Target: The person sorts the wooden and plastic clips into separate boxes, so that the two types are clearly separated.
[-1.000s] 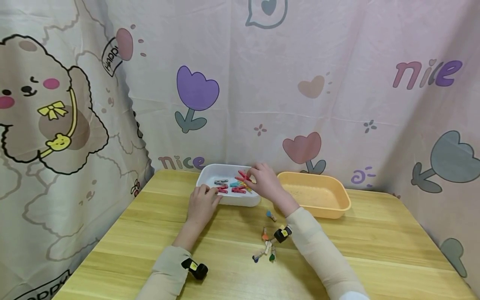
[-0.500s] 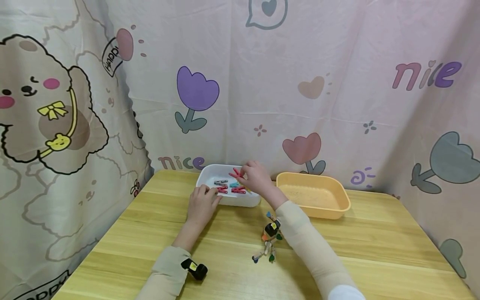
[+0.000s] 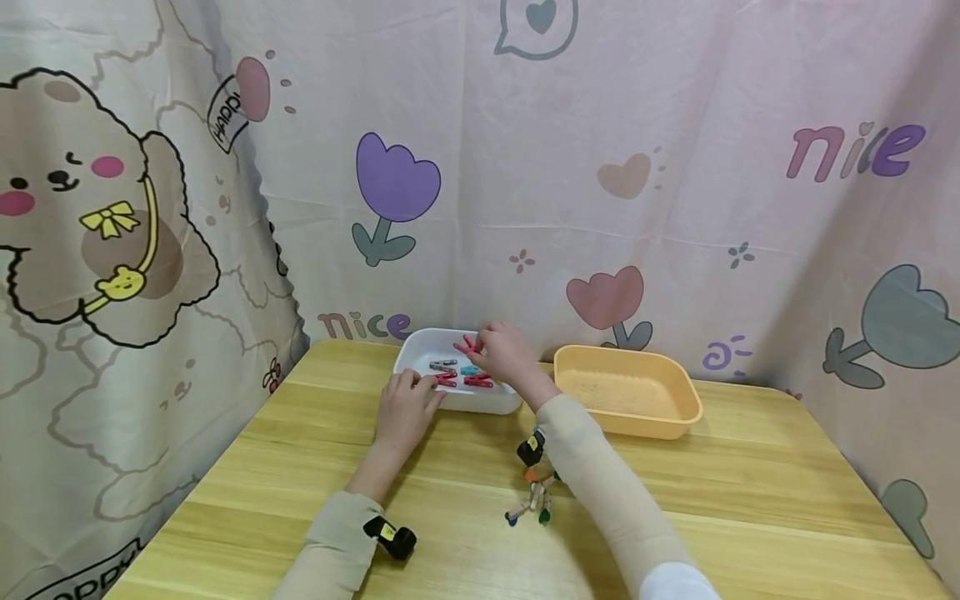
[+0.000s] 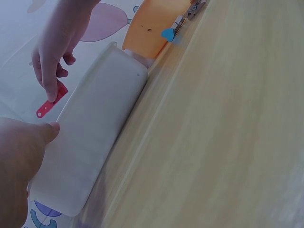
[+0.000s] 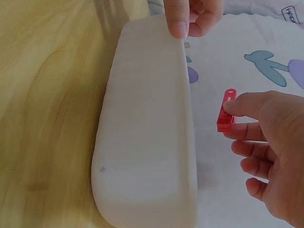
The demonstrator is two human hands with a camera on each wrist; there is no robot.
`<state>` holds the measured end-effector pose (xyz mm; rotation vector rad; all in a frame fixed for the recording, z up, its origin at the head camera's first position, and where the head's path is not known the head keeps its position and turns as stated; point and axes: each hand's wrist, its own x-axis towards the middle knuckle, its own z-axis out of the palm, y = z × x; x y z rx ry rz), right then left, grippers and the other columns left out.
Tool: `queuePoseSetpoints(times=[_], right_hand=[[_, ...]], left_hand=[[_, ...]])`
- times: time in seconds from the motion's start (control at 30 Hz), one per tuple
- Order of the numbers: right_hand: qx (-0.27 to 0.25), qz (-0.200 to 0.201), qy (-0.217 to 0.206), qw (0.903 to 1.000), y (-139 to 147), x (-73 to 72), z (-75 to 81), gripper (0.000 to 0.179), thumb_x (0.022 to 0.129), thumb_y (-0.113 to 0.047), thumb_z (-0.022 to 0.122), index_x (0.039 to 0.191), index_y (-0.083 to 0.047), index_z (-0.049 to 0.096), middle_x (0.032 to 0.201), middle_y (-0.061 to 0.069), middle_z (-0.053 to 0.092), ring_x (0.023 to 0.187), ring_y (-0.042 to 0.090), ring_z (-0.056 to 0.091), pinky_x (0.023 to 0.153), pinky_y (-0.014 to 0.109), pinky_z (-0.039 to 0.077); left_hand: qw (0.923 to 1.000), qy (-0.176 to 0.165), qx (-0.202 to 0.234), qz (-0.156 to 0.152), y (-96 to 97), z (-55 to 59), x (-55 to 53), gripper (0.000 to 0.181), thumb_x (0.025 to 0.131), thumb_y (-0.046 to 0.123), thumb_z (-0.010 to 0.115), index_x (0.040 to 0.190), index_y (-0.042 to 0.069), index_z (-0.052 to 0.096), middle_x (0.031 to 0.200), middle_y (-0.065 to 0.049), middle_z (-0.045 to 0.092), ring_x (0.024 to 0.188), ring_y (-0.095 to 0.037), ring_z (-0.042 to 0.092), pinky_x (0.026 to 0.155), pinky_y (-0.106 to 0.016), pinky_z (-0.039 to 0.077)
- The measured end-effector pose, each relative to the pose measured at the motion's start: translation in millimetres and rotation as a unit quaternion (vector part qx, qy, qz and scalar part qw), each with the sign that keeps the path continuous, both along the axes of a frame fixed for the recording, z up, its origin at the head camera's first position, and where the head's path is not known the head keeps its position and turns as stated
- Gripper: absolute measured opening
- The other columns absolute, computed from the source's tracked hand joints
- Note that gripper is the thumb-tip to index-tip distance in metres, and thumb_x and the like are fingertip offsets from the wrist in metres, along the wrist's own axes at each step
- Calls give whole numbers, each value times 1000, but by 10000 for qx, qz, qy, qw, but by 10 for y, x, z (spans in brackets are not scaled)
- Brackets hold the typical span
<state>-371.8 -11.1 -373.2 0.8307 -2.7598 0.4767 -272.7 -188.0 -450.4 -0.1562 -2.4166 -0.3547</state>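
My right hand point(image 3: 504, 357) pinches a red plastic clothespin point(image 5: 225, 113) between thumb and forefinger, above the white plastic bin point(image 3: 480, 403). The other fingers of that hand are loosely bent. At the bin's front left corner, my left hand point(image 3: 405, 410) grips the rim, thumb on the outer wall and fingers over the edge. Inside the bin lie a grey clothespin point(image 3: 442, 365), a light blue one point(image 3: 469, 370) and red ones point(image 3: 477, 381). My right hand hides part of the bin's contents in the head view; both wrist views show mainly the outer wall.
A yellow-orange plastic tray point(image 3: 637, 423) stands right of the bin. Several small wooden clothespins point(image 3: 535, 498) with coloured tops lie on the wooden table point(image 3: 712, 508), partly behind my right wrist camera. A printed curtain point(image 3: 480, 208) hangs close behind the bin and tray.
My right hand has moved left over the white bin, carrying the red clothespin with it. The left hand has stayed on the bin's rim.
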Motion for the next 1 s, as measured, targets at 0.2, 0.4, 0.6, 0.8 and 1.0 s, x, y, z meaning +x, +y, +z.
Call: queuePoseSetpoints(times=[0.2,0.4,0.6,0.8,1.0], right_hand=[[160,-43,216,9996,-73,-46,-31,28,88,-41,69,82,-14,68,99,5,64,90,21,54,85,36,49],[541,-173,367,9977,-105,-21,-58,33,89,-47,65,85,-15,68,98,5,64,94,23,55,84,38,49],[508,-191,368,9979,-93,24,-53,32,91,-46,63,85,-14,67,101,5,64,95,23,55,85,38,49],[319,-127,314,9989,-55,48,-26,30,93,-42,62,86,-14,67,108,6,65,94,22,55,83,37,51],[192,-149,303,9992,26,40,-51,29,93,-42,62,87,-15,66,104,5,64,94,21,54,83,38,50]], left_hand=[[9998,191,-37,-45,-8,-7,-15,25,85,30,75,101,12,70,95,-11,59,87,-28,54,76,-42,50],[9992,370,-27,-131,-12,-19,-20,24,84,30,75,99,12,70,93,-11,59,84,-28,53,73,-42,49],[9996,252,-1,-136,-14,-18,-17,24,85,30,75,100,12,70,93,-11,58,85,-28,53,74,-43,48],[9997,187,34,-125,-16,-4,-16,24,86,30,74,101,11,70,94,-11,58,86,-28,53,76,-44,49],[9998,111,108,-111,-4,1,-2,25,86,30,75,102,11,71,95,-11,59,87,-29,53,78,-44,49]])
